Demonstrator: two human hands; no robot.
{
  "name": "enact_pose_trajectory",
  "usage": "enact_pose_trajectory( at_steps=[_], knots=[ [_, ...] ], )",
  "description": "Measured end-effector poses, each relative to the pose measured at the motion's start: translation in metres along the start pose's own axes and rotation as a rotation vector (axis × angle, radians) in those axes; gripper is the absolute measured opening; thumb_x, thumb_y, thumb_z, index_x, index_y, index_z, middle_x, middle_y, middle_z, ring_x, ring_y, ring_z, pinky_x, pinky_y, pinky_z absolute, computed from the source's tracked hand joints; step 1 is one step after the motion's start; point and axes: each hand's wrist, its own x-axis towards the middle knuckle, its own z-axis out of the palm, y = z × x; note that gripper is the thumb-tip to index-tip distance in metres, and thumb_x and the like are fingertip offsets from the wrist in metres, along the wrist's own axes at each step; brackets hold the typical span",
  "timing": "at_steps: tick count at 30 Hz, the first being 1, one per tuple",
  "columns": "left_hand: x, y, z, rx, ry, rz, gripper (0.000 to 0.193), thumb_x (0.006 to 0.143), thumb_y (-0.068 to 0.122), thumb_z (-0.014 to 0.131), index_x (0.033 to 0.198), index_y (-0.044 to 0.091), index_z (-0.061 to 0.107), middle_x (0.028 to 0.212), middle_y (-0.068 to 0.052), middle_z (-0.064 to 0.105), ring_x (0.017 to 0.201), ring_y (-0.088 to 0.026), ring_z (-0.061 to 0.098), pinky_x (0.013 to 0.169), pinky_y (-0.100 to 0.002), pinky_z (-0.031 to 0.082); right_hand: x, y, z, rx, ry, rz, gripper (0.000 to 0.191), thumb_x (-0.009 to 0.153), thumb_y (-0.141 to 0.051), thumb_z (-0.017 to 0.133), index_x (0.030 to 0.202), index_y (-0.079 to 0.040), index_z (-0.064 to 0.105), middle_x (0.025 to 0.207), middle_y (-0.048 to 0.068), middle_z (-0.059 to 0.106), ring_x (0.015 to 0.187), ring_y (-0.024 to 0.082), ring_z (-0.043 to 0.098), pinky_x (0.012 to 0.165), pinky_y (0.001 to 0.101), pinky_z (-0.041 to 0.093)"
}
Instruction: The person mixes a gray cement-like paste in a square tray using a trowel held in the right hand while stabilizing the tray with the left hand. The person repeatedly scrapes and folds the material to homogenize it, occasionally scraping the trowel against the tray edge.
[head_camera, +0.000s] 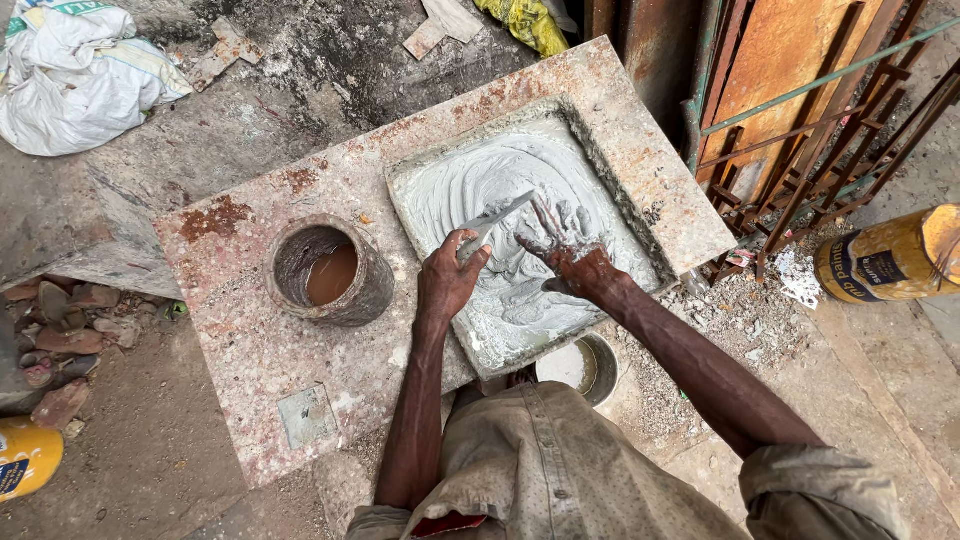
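Stone slab serving as tabletop (250, 340), pinkish, stained, lying flat on rough ground so wet material stays put. Square tile (640, 215) on the slab's right half, coated with grey cement paste (500, 180) spread in swirls, kept level so it will not run. Round pot (330, 272) of brownish water, left of the tile, within reach. Left hand (447, 280) clenched on a flat metal blade (497, 217), edge laid in the paste. Right hand (572, 255) released, fingers splayed, pressed into the paste beside the blade.
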Motion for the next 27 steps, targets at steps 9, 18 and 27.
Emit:
enact_pose_trajectory(
  at_steps=[9, 18, 27],
  knots=[
    [-0.030, 0.032, -0.016, 0.092, -0.207, 0.308, 0.052, 0.086, 0.052, 0.072, 0.126, 0.018, 0.070, 0.123, -0.010, 0.073, 0.107, -0.028, 0.070, 0.092, -0.043, 0.055, 0.003, 0.019, -0.015, -0.053, 0.494, -0.220, 0.076, 0.099, -0.064, 0.052, 0.164, -0.033, 0.027, 0.149, 0.013, 0.050, 0.119, 0.027, 0.063, 0.093, 0.0461, 0.058],
    [-0.003, -0.025, 0.016, -0.484, -0.324, 0.043, 0.059, 0.084, 0.054, 0.075, 0.129, 0.017, 0.065, 0.110, -0.019, 0.076, 0.095, -0.024, 0.075, 0.078, -0.045, 0.062, 0.031, 0.027, 0.033, 0.016, 0.213, -0.137, 0.072, 0.107, -0.070, 0.050, 0.167, -0.031, 0.043, 0.143, 0.008, 0.058, 0.118, 0.025, 0.071, 0.103, 0.0493, 0.060],
    [0.008, -0.024, 0.015, -0.416, -0.107, -0.151, 0.057, 0.090, 0.053, 0.069, 0.135, 0.019, 0.059, 0.108, -0.012, 0.075, 0.086, -0.022, 0.073, 0.069, -0.044, 0.061, 0.003, 0.015, -0.002, -0.075, 1.120, -0.525, 0.069, 0.092, -0.073, 0.045, 0.155, -0.048, 0.031, 0.135, 0.009, 0.069, 0.090, 0.021, 0.074, 0.055, 0.0305, 0.062]
  ],
)
